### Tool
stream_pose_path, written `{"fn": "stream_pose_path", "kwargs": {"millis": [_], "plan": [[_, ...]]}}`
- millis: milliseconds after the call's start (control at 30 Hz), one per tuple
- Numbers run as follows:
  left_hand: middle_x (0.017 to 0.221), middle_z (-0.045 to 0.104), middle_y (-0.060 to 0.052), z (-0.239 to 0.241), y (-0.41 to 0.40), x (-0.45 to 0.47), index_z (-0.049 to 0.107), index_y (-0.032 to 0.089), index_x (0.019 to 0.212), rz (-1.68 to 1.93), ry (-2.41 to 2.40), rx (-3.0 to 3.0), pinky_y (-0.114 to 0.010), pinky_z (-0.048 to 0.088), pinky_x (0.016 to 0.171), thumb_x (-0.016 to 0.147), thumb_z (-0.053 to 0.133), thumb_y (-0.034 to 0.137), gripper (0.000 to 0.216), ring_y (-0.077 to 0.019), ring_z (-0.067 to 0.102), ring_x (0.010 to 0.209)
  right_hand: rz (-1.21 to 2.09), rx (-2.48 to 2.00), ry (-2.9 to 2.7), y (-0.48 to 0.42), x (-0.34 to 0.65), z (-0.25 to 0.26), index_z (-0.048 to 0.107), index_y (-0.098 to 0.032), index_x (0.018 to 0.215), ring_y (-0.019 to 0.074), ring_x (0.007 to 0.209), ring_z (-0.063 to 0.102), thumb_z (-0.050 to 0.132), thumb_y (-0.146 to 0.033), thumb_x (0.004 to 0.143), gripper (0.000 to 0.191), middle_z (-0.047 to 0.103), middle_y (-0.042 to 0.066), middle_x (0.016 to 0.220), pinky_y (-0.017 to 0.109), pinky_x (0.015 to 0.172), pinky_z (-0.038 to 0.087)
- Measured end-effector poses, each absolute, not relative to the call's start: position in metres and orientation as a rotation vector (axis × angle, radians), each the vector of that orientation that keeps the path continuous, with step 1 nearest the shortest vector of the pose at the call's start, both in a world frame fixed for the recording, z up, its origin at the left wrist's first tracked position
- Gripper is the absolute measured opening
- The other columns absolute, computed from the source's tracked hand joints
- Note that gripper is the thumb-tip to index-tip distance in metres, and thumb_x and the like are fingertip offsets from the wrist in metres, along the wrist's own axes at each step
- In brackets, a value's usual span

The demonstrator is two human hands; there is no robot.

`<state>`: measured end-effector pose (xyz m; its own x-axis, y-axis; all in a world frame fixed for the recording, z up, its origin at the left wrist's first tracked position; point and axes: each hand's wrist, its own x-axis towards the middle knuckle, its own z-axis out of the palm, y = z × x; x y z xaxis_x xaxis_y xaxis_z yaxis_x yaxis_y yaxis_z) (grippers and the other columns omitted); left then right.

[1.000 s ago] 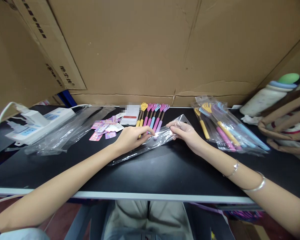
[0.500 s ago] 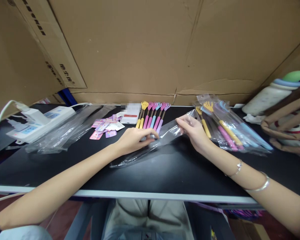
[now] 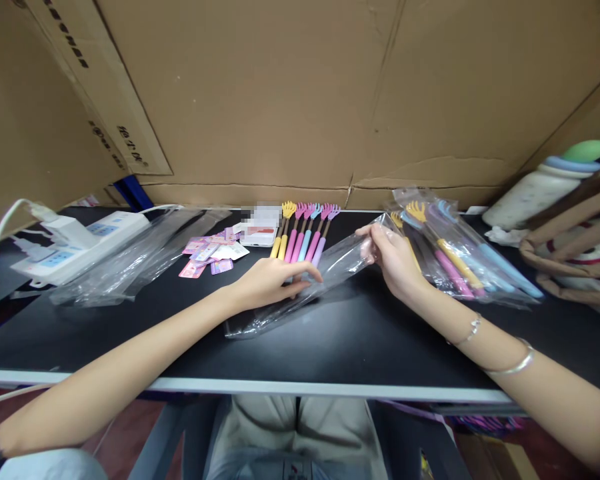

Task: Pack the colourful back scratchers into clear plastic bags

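A long clear plastic bag (image 3: pixel 337 263) stretches slantwise between my hands above the black tabletop, with nothing visible in it. My left hand (image 3: pixel 275 283) is closed on its middle, thumb and fingers curled round the film. At the bag's upper right end, my right hand (image 3: pixel 390 257) pinches the film between thumb and fingers. Just beyond my left hand lies a row of back scratchers (image 3: pixel 303 233) with yellow, pink, blue and purple handles. Right of my right hand, more back scratchers (image 3: pixel 460 260) lie in clear bags. One yellow back scratcher (image 3: pixel 409 243) is partly hidden by that hand.
Small printed cards (image 3: pixel 210 253) lie in a pile left of a pixelated white box (image 3: pixel 260 227). More clear bags (image 3: pixel 125 267) lie beside a white power strip (image 3: pixel 85 247). A bottle (image 3: pixel 535 193) and a brown bag (image 3: pixel 575 247) stand right. Cardboard (image 3: pixel 280 100) walls the back.
My right hand has shifted slightly right and turned, still pinching the bag's end. My left fingers have spread a little along the film. The bag has moved slightly right with them.
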<state>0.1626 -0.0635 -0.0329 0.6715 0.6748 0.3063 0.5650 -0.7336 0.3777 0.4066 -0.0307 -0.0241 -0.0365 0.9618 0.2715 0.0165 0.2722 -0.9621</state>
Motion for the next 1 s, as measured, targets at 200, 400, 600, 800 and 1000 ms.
{"fn": "stream_pose_path", "kwargs": {"millis": [200, 400, 600, 800, 1000], "plan": [[0.067, 0.064, 0.006, -0.033, -0.063, 0.162, 0.061, 0.024, 0.106, 0.697, 0.958, 2.447, -0.017, 0.038, 0.059, 0.092, 0.049, 0.026, 0.018, -0.0077, 0.056, 0.055, 1.225, -0.975, -1.312, -0.029, 0.409, -0.02, 0.064, -0.019, 0.088, 0.0089, 0.053, 0.047, 0.065, -0.052, 0.076, 0.034, 0.054, -0.003, 0.062, 0.022, 0.05, 0.039], [0.077, 0.061, 0.001, -0.03, -0.062, 0.163, 0.055, 0.019, 0.102, 1.019, 0.952, 2.081, -0.021, 0.041, 0.059, 0.095, 0.045, 0.033, 0.019, -0.0104, 0.057, 0.062, 1.429, -0.966, -1.498, -0.037, 0.403, -0.02, 0.055, -0.021, 0.107, 0.0101, 0.066, 0.058, 0.067, -0.042, 0.077, 0.039, 0.065, 0.003, 0.092, 0.024, 0.062, 0.048], [0.112, 0.054, -0.008, -0.035, -0.063, 0.169, 0.041, 0.02, 0.123, 1.087, 0.743, 1.881, -0.026, 0.05, 0.077, 0.093, 0.048, 0.03, 0.032, -0.0154, 0.061, 0.091, 1.516, -0.928, -1.771, -0.047, 0.396, -0.026, 0.046, -0.023, 0.117, 0.0122, 0.076, 0.064, 0.064, -0.039, 0.081, 0.044, 0.055, 0.006, 0.117, 0.031, 0.073, 0.05], [0.135, 0.043, -0.013, -0.031, -0.065, 0.17, 0.026, 0.024, 0.138, 1.118, 0.712, 1.976, -0.033, 0.048, 0.093, 0.091, 0.053, 0.028, 0.055, -0.0216, 0.05, 0.119, 1.607, -0.776, -1.946, -0.046, 0.4, -0.028, 0.043, -0.023, 0.118, 0.0132, 0.081, 0.066, 0.066, -0.034, 0.081, 0.045, 0.056, 0.007, 0.118, 0.035, 0.084, 0.049], [0.135, 0.044, -0.014, -0.033, -0.06, 0.166, 0.023, 0.026, 0.139, 1.16, 0.785, 2.063, -0.036, 0.049, 0.094, 0.089, 0.056, 0.031, 0.06, -0.0225, 0.05, 0.12, 1.594, -0.717, -1.98, -0.047, 0.398, -0.029, 0.045, -0.019, 0.109, 0.0113, 0.067, 0.065, 0.066, -0.032, 0.081, 0.037, 0.063, 0.0, 0.087, 0.029, 0.069, 0.052]]}}
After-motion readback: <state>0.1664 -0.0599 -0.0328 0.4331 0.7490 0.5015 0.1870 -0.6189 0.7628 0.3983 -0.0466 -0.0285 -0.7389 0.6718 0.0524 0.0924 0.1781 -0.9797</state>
